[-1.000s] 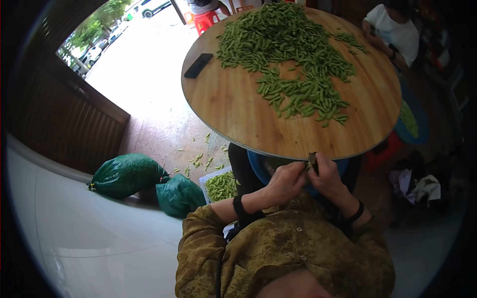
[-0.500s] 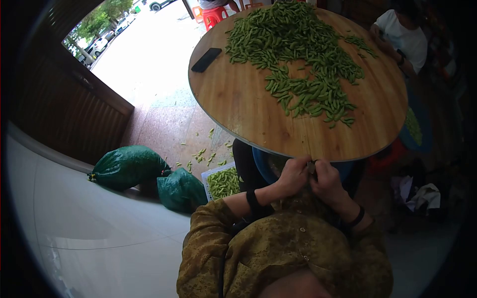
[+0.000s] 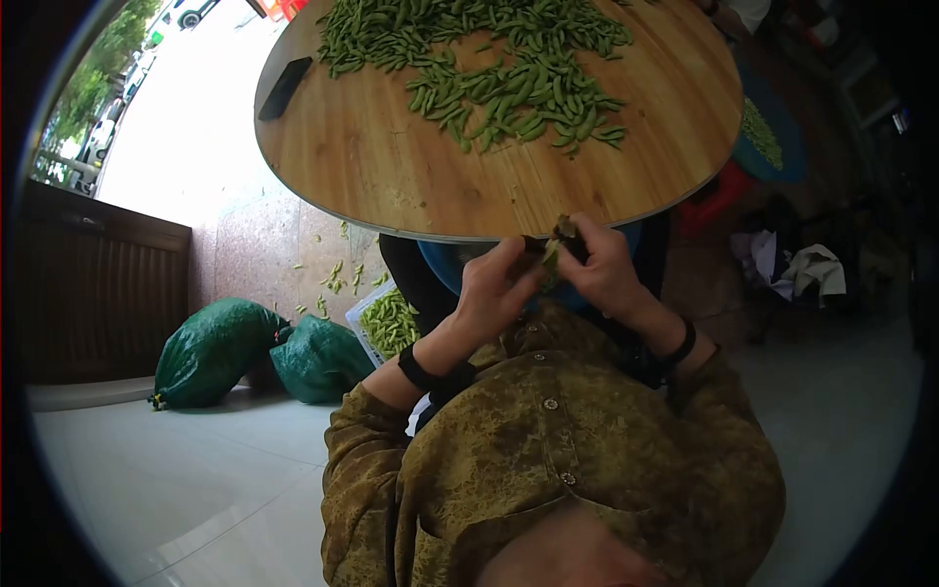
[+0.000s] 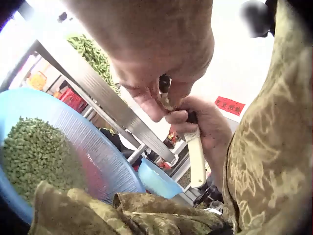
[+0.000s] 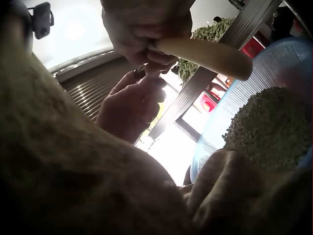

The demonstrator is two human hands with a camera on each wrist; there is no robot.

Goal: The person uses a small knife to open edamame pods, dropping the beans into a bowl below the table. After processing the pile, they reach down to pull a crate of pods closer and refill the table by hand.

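Note:
Both hands meet just below the near table edge in the head view. My right hand point(image 3: 611, 279) grips a tool by its cream handle point(image 4: 196, 161); the fingers hide its working end. My left hand point(image 3: 494, 289) pinches a small green-brown piece point(image 3: 552, 256) with thumb and forefinger, close against the right fingertips. I cannot tell what this piece is. Under the hands sits a blue mesh basket point(image 4: 105, 134), holding a heap of small green beans point(image 4: 41, 152). Green soybean pods point(image 3: 528, 83) lie piled on the round wooden table point(image 3: 372, 176) ahead.
A dark phone-like slab point(image 3: 286, 88) lies at the table's left. On the floor are green sacks point(image 3: 217, 352), a white crate point(image 3: 368, 338) of pods and scattered pods point(image 3: 335, 279). Another blue basket point(image 3: 782, 161) stands at right, near another person's arm point(image 3: 724, 18).
The head view has tilted down and swung right, so table and hands appear higher and farther left. My hands have drawn slightly apart, and the green-brown piece shows more between them.

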